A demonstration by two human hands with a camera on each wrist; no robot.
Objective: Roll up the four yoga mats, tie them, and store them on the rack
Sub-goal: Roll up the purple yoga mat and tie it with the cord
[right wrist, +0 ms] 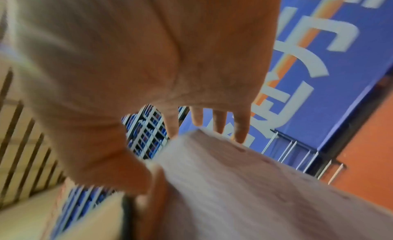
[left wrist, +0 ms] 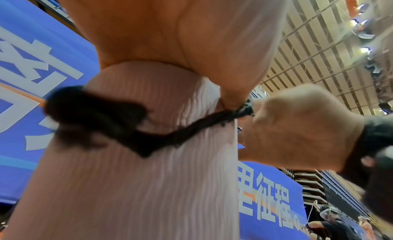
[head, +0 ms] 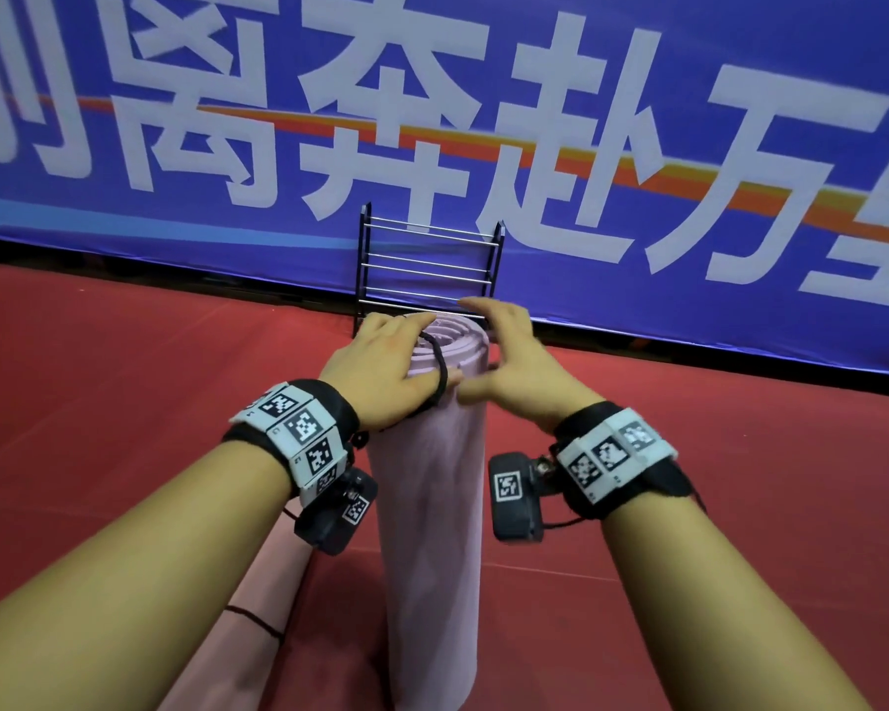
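- At far left, a second rolled pink yoga mat [head: 257, 597] lies on the red floor [head: 98, 402], a dark cord around it.
- Your left hand [head: 381, 374] rests on the top of the upright rolled pink yoga mat [head: 424, 505], the black elastic cord [head: 438, 369] looped over its thumb.
- Your right hand [head: 509, 361] hovers at the roll's top with fingers straight and spread, thumb touching the mat.
- Behind stands the black metal rack [head: 429, 264], against the blue banner [head: 689, 146].

Red floor [head: 124, 402] with upright pink rolled mat [head: 427, 531], tied pink roll [head: 257, 597], black rack [head: 427, 269].
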